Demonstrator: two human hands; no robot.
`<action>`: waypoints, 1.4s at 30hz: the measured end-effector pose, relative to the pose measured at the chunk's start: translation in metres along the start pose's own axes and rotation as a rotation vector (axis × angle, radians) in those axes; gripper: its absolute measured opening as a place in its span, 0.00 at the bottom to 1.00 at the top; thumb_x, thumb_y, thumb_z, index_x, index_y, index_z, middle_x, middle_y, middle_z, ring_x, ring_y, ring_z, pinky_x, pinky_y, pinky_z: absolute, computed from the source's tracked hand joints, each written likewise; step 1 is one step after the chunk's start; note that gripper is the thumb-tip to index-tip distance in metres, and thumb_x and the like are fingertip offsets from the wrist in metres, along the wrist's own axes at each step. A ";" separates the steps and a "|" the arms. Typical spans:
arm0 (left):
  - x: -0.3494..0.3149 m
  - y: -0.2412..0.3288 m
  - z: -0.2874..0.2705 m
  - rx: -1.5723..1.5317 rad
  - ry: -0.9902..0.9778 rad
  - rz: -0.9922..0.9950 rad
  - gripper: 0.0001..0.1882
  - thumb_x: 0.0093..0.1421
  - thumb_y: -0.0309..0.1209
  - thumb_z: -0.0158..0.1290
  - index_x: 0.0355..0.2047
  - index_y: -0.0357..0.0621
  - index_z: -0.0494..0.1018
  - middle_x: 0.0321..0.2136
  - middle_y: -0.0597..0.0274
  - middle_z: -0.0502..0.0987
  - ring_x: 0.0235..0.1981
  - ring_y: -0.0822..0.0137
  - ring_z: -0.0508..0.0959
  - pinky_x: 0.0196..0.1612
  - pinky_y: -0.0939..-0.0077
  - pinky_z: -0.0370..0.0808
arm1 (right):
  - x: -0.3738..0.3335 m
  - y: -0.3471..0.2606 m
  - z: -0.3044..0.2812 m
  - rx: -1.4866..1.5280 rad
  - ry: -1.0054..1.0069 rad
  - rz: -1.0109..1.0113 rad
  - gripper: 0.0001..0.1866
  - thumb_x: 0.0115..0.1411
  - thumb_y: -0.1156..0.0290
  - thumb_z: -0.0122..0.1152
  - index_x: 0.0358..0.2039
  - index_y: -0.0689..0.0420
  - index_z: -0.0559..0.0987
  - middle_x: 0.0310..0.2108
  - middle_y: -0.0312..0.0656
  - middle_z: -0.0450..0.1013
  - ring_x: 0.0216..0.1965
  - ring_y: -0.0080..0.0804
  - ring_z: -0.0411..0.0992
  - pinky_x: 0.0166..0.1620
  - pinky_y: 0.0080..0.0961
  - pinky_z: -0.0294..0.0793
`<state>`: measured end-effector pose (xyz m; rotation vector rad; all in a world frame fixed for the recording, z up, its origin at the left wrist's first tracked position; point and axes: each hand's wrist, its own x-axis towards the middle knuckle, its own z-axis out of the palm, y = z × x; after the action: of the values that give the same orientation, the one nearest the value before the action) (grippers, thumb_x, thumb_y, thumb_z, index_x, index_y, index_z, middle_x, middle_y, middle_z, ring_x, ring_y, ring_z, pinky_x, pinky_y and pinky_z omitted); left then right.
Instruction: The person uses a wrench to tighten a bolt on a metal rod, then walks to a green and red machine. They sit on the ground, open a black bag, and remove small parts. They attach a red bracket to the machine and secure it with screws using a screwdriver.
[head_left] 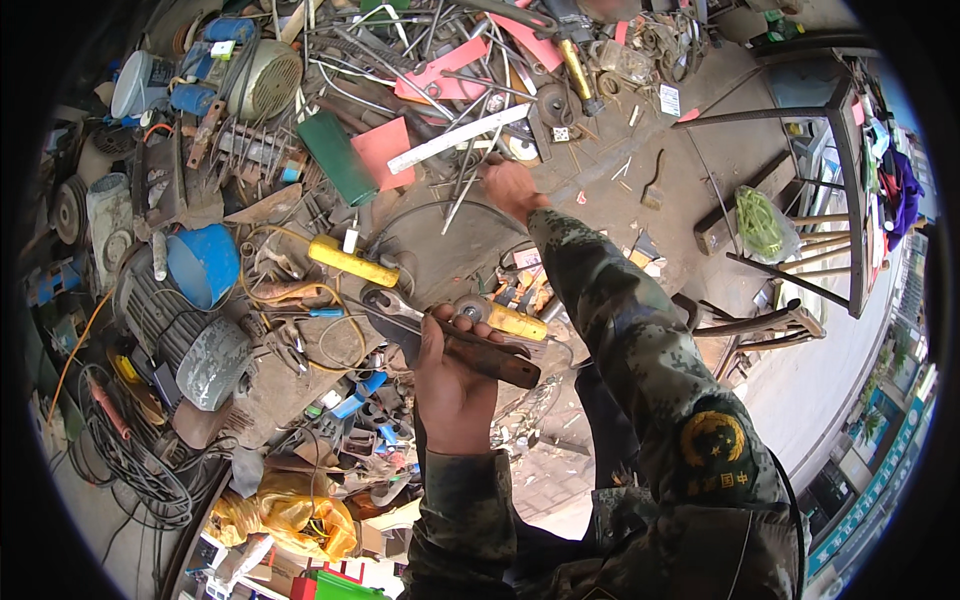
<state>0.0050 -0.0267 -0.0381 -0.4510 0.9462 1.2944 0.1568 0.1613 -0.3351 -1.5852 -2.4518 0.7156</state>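
Note:
My left hand is closed round a rusty flat metal bar. A silver wrench lies along the dark metal in the same hand, its jaw end pointing up and left. My right hand reaches forward to the near edge of a heap of scrap metal. Its fingertips are beside thin metal rods, and its fingers are too blurred and hidden to show a grip. Between the hands lie a yellow-bodied power tool and a yellow angle grinder.
Electric motors and a blue cover crowd the left. Steel rods, a green piece and a white strip fill the far heap. A dark metal frame stands at the right. Cables coil at lower left.

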 end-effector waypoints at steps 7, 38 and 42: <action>0.001 0.005 0.004 -0.103 -0.007 0.023 0.16 0.76 0.43 0.44 0.49 0.45 0.70 0.36 0.62 0.74 0.40 0.61 0.76 0.48 0.59 0.75 | -0.025 -0.013 -0.009 0.195 0.162 0.250 0.11 0.59 0.73 0.56 0.43 0.55 0.78 0.40 0.55 0.78 0.35 0.62 0.78 0.39 0.53 0.78; -0.007 0.071 -0.001 -0.223 -0.041 0.180 0.14 0.76 0.44 0.43 0.48 0.49 0.70 0.36 0.66 0.74 0.40 0.62 0.76 0.51 0.56 0.74 | 0.080 -0.251 0.054 0.430 0.250 0.229 0.22 0.53 0.70 0.64 0.48 0.66 0.75 0.44 0.62 0.74 0.41 0.61 0.75 0.47 0.52 0.75; -0.007 0.069 -0.001 -0.222 -0.034 0.221 0.16 0.76 0.44 0.44 0.49 0.46 0.69 0.36 0.62 0.74 0.39 0.61 0.76 0.49 0.60 0.75 | 0.090 -0.241 0.042 0.333 0.262 0.131 0.27 0.57 0.60 0.67 0.52 0.61 0.71 0.42 0.61 0.72 0.43 0.64 0.71 0.45 0.54 0.76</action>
<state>-0.0600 -0.0139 -0.0179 -0.5038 0.8447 1.6128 -0.0968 0.1475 -0.2743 -1.6007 -1.9440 0.8252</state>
